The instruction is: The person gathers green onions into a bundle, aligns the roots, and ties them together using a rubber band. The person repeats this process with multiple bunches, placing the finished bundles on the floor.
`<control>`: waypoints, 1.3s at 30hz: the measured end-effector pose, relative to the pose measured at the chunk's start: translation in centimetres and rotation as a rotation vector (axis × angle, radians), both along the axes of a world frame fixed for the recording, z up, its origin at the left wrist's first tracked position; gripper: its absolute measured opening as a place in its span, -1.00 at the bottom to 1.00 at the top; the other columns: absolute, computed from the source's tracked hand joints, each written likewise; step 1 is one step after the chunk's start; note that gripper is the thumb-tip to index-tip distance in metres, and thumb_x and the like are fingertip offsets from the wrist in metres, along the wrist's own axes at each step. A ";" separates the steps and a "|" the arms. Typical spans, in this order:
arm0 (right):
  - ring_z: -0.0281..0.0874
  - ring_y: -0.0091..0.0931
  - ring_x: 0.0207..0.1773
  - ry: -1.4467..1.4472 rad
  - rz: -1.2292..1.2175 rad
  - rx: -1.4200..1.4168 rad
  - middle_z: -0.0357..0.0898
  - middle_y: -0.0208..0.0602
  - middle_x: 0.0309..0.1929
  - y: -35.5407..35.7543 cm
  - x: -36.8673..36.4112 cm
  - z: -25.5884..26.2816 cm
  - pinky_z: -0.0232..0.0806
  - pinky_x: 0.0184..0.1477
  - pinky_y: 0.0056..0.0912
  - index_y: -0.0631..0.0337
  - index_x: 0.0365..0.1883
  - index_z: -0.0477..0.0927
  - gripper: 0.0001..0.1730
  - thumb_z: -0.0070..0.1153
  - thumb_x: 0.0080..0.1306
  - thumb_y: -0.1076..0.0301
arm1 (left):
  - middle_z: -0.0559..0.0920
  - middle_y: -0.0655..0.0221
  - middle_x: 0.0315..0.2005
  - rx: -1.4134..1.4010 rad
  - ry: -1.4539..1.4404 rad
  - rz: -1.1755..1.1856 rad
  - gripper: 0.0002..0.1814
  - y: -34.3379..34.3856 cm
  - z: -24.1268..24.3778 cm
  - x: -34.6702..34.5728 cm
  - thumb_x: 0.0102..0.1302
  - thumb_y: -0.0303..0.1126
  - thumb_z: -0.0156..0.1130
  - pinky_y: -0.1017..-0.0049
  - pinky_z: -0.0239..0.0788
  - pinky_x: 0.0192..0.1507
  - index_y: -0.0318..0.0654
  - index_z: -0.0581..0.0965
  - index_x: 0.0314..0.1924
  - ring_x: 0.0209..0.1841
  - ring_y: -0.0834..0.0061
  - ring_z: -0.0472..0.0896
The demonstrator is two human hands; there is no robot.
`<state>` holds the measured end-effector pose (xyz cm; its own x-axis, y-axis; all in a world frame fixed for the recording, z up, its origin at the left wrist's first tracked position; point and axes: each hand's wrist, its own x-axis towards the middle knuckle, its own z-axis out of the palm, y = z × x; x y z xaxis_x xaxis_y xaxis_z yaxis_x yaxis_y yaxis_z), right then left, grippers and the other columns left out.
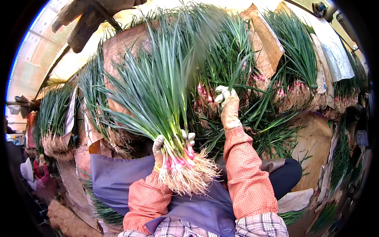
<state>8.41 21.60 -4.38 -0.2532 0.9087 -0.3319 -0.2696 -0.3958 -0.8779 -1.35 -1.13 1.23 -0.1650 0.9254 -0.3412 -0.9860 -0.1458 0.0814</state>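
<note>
My left hand (159, 150), in a pale glove, is wrapped around a large bunch of spring onions (170, 118). Their long green leaves fan upward and away from me. The pink bulbs (180, 160) and straw-coloured roots (189, 179) hang toward my lap, with loose root ends spread out. Fingertips of the left hand show on the bunch's right side. To the right, my right hand (229, 103), also gloved, has its fingers curled on a green leaf (237, 72), apart from the bunch. Part of that leaf is blurred.
More spring onions (291, 53) lie in rows ahead, separated by brown sheets (262, 41). Loose leaves (275, 133) are heaped beyond my right forearm. A purple apron (118, 174) covers my lap. Another person in a white hat (27, 169) is at the far left.
</note>
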 end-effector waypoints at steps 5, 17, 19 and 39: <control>0.64 -0.35 -0.35 -1.364 0.670 0.451 0.65 -0.07 -0.26 0.8 -1.8 -4.8 0.43 -0.15 -0.34 0.19 -0.02 0.44 -0.48 0.24 0.19 0.04 | 0.24 -0.24 0.25 0.025 0.144 -0.137 0.00 1.8 1.2 0.5 0.13 0.15 0.19 0.16 0.37 0.19 -0.50 0.12 0.34 0.20 -0.02 0.41; 0.31 -0.74 -0.63 -0.047 0.595 -0.029 0.61 -0.45 -0.45 -5.3 2.9 2.0 0.13 -0.59 -0.72 0.22 -0.19 0.60 -0.76 0.14 0.35 0.22 | 0.47 -0.38 -0.07 0.086 -0.013 -0.131 -0.08 1.7 -1.0 0.0 0.16 0.23 0.10 -0.21 0.50 -0.21 -0.33 0.21 0.32 -0.14 -0.28 0.56; 0.36 -0.70 -0.63 0.243 0.424 -0.208 0.68 -0.28 -0.31 -3.3 2.0 1.0 0.18 -0.58 -0.71 0.24 -0.14 0.56 -0.77 0.10 0.36 0.27 | 0.40 -0.33 0.08 0.091 -0.025 -0.142 -0.10 2.0 -0.3 0.4 0.17 0.20 0.10 -0.21 0.49 -0.20 -0.31 0.20 0.33 -0.12 -0.24 0.57; 0.52 -0.62 -0.32 0.431 0.613 -0.484 0.54 -0.46 -0.33 -7.2 0.1 1.3 0.43 -0.41 -0.64 0.14 0.01 0.51 -0.67 0.12 0.33 0.21 | 0.59 -0.15 -0.30 0.081 0.190 -0.115 -0.27 1.7 0.7 0.7 0.26 0.11 -0.10 -0.01 0.34 0.09 -0.44 0.36 0.17 -0.25 -0.13 0.60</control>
